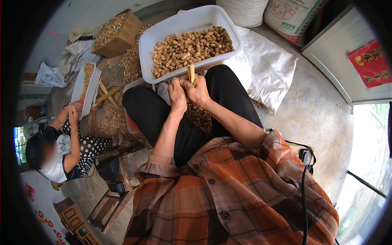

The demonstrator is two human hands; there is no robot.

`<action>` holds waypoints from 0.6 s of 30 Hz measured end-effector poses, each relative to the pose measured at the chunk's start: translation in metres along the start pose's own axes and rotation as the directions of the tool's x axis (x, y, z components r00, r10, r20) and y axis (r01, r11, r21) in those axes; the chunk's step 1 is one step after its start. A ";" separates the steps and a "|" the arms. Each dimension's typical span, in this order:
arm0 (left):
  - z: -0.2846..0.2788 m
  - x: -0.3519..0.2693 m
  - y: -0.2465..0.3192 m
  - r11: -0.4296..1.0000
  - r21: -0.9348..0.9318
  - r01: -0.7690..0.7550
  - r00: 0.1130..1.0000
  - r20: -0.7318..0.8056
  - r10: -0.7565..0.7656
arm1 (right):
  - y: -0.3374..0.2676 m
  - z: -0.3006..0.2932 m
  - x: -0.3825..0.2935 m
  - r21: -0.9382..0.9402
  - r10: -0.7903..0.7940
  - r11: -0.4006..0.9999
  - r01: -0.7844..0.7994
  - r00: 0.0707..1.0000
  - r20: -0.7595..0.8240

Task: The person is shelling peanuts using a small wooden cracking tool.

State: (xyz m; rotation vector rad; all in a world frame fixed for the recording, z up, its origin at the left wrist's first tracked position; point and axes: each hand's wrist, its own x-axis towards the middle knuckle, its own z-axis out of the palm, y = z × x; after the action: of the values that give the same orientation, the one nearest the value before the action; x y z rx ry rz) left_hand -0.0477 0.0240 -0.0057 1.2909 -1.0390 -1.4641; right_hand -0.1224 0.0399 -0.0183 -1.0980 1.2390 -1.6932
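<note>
My left hand and my right hand are close together between my knees, at the near edge of a white plastic tub. In the tub lies a heap of unshelled peanuts. My right hand closes around a pale split stick, possibly bamboo, which points up towards the tub. The fingers of my left hand are curled in beside it; whether they hold a peanut is hidden. Below the hands, shell pieces show between my black trouser legs.
At the left, a seated person works over another white tub. A cardboard box of shells stands at the upper left, with shells on the floor. A white woven sack lies right of my tub; full sacks stand behind. A wooden stool is lower left.
</note>
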 end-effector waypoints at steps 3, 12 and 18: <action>-0.001 0.001 -0.003 1.000 0.008 0.006 0.999 -0.037 -0.005 | 0.000 0.000 0.002 0.007 0.137 0.991 -0.136 0.991 -0.011; -0.003 -0.002 0.006 0.996 -0.092 0.008 1.000 0.009 -0.007 | -0.019 -0.007 0.013 0.244 0.309 0.907 -0.344 0.936 0.168; -0.007 -0.003 0.005 0.942 -0.335 -0.032 0.958 0.257 0.124 | -0.020 -0.013 0.019 0.395 0.330 0.834 -0.386 0.922 0.205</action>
State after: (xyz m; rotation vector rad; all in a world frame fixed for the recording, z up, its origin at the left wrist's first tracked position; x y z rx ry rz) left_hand -0.0401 0.0259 -0.0012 0.8152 -0.9586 -1.7040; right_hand -0.1430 0.0312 0.0024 -0.6449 0.8635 -1.4798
